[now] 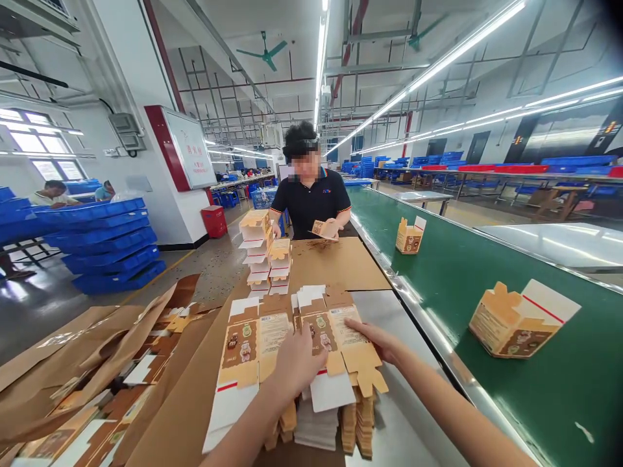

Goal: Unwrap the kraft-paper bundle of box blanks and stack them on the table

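Observation:
Two stacks of flat printed cartons lie side by side on the table before me, brown and cream with white flaps. My left hand (300, 358) is closed at the left side of the top flat carton (346, 332) of the right stack, its fingers curled near the gap between the stacks. At that carton's right edge, my right hand (378, 338) grips with one digit lying across the printed face; its other fingers are partly hidden. The left stack's top carton (241, 344) is untouched, partly covered by my left forearm.
Across the table, a person (311, 194) holds a carton (325, 229) beside piles of part-folded cartons (256, 250). To the right, a green conveyor belt (438, 292) carries two open cartons (520, 324). Brown paper wrapping (160, 363) with more flat cartons lies left; blue crates (111, 240) stand beyond.

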The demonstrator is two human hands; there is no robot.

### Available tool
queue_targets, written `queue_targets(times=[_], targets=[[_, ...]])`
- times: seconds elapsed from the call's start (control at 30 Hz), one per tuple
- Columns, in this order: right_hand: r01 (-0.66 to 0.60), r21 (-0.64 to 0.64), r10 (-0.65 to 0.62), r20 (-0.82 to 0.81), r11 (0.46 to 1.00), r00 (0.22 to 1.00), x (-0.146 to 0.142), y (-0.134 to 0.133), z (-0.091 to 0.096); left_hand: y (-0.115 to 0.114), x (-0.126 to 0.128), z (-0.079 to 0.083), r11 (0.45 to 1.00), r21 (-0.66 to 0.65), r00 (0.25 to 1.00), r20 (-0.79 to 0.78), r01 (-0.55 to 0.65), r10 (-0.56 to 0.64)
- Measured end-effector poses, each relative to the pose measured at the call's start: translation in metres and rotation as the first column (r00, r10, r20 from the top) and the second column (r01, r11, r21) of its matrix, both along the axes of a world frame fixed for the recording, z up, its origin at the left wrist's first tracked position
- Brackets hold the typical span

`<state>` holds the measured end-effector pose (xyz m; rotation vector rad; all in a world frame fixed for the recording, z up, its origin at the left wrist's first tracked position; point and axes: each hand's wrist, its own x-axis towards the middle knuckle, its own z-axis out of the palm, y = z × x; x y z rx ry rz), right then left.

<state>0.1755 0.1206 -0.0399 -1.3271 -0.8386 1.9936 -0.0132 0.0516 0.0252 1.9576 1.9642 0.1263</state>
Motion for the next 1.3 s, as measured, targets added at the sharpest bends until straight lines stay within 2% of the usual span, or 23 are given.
queue_targets(times=[0.13,0.27,0.37,0.43,0.53,0.6,0.73,0.9,0.97,1.17,1.3], targets=[[-0.034,-0.087,0.024,-0.121,0.996,0.992,0.008,0.0,0.002,-0.008,0.012,-0.01,0.998,0.048,0.999,0.012,0.029,-0.029],[-0.022,-0.104,0.002,-0.187,0.994,0.982,0.009,-0.016,0.007,-0.013,0.014,-0.006,0.996,0.073,0.998,0.039,0.045,-0.048],[0.015,-0.095,-0.036,-0.225,0.995,0.974,0.012,-0.033,0.006,-0.016,-0.005,0.006,0.994,0.094,0.997,0.044,0.056,-0.06],[0.065,-0.079,-0.081,-0.225,0.995,0.971,0.019,-0.042,0.004,-0.019,-0.026,0.012,0.99,0.138,1.0,0.01,0.011,-0.013],[0.156,-0.017,-0.156,-0.182,0.988,0.971,0.035,-0.049,0.002,-0.026,-0.055,0.006,0.985,0.154,0.994,-0.065,-0.079,0.09],[0.193,0.027,-0.188,-0.131,0.981,0.973,0.042,-0.048,0.003,-0.03,-0.062,-0.004,0.993,0.109,0.996,-0.083,-0.034,0.043],[0.211,0.048,-0.208,-0.062,0.976,0.976,0.04,-0.046,0.006,-0.034,-0.05,-0.017,0.989,0.055,0.988,-0.079,0.136,-0.131],[0.221,0.069,-0.213,-0.106,0.973,0.971,0.034,-0.043,0.004,-0.037,-0.025,-0.014,0.95,0.007,0.95,-0.031,0.312,-0.312],[0.229,0.077,-0.221,-0.1,0.97,0.97,0.04,-0.04,0.002,-0.039,-0.018,-0.01,0.939,0.0,0.939,-0.007,0.344,-0.344],[0.279,0.201,-0.274,-0.051,0.939,0.96,0.06,-0.04,0.006,-0.048,-0.011,0.001,0.945,-0.023,0.94,0.112,0.327,-0.323],[0.211,0.275,-0.201,-0.067,0.938,0.977,0.049,-0.045,0.017,-0.052,-0.017,-0.003,0.992,-0.008,0.989,0.081,0.123,-0.122]])
